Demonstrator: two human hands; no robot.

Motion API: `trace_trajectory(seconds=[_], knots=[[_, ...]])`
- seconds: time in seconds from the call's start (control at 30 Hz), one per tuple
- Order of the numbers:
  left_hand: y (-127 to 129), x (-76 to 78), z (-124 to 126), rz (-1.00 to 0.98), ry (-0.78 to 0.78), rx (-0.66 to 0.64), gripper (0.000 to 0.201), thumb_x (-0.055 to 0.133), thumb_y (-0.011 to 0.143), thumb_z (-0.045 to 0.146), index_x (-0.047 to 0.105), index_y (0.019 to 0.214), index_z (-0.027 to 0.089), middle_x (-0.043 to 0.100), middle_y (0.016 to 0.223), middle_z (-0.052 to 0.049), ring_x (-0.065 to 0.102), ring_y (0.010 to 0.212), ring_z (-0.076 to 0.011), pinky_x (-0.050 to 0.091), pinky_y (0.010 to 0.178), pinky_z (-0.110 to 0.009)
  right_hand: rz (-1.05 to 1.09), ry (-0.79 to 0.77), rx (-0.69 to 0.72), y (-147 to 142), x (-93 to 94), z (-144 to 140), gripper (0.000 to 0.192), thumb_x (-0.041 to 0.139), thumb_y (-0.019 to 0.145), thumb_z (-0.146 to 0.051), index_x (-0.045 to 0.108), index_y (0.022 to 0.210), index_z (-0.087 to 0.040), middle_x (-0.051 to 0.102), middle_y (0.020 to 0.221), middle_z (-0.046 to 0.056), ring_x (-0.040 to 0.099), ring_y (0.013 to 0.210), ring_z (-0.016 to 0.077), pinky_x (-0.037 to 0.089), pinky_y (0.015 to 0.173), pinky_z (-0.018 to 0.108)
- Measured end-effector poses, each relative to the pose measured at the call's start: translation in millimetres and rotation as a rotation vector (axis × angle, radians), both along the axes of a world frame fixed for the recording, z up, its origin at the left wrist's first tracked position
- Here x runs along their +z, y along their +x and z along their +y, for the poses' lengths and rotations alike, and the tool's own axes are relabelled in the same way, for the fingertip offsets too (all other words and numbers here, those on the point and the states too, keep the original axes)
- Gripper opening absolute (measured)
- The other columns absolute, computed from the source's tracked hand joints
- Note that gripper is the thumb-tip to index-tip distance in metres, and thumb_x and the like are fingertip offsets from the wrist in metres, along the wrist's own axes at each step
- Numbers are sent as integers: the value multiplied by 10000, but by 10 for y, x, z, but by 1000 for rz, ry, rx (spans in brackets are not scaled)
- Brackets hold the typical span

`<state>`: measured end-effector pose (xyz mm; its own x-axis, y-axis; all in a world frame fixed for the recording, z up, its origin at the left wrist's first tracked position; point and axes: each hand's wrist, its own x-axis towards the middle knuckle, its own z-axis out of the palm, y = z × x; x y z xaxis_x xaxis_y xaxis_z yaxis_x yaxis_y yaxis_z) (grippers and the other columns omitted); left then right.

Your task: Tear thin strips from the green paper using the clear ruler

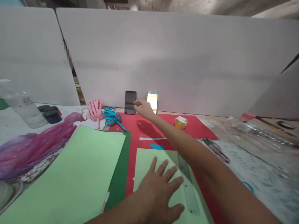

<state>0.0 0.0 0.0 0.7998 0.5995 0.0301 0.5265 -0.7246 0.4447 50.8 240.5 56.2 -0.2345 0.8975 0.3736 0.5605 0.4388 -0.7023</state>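
My left hand (157, 188) lies with its fingers spread on a light green sheet of paper (143, 161), which rests on red paper (132, 152). Just right of its fingertips, a clear ruler (191, 199) lies along the sheet. My right hand (144, 109) reaches forward over the red paper, fingers stretched out and nothing seen in them. Its fingertips overlap the right edge of a dark-screened phone (130, 101) leaning on the white wall; whether they touch it I cannot tell. A second phone (152, 99) with a lit screen stands partly behind that hand.
Light green sheets (77, 174) lie on dark green paper (121, 168) at left. Pink ribbon (95, 110), blue ribbon (112, 116) and a water bottle (25, 107) are behind. Rightward sit a yellow tub (181, 123), scissors (216, 149) and a clear bottle (261, 132). A white wall (177, 62) rises behind.
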Motion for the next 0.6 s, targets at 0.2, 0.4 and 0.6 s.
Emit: trace_trajectory(seconds=[0.2,0.4,0.6], knots=[[36,-33,-28,2,51,8,613,427,906,575,406,1448,289,337,1543,-70,222,1426,-398,56,1126,-678,-235,40,210,1211,198,-1318,195,529,884,-320,680,862,-198,692,808,12,587,677,132,437,613,253],[108,-34,-74,32,113,37,585,479,890,535,439,1423,296,377,1523,-62,249,1415,-401,97,1117,-686,-334,-139,55,2004,-179,-1897,267,536,881,-385,677,998,-191,713,979,68,644,842,200,492,728,326],[155,-21,-94,60,140,84,573,496,884,517,447,1407,288,402,1504,-78,274,1407,-395,129,1110,-690,-512,-192,229,2103,-435,-2084,685,696,740,-545,569,1314,-193,575,1343,132,492,1247,333,420,1000,472]])
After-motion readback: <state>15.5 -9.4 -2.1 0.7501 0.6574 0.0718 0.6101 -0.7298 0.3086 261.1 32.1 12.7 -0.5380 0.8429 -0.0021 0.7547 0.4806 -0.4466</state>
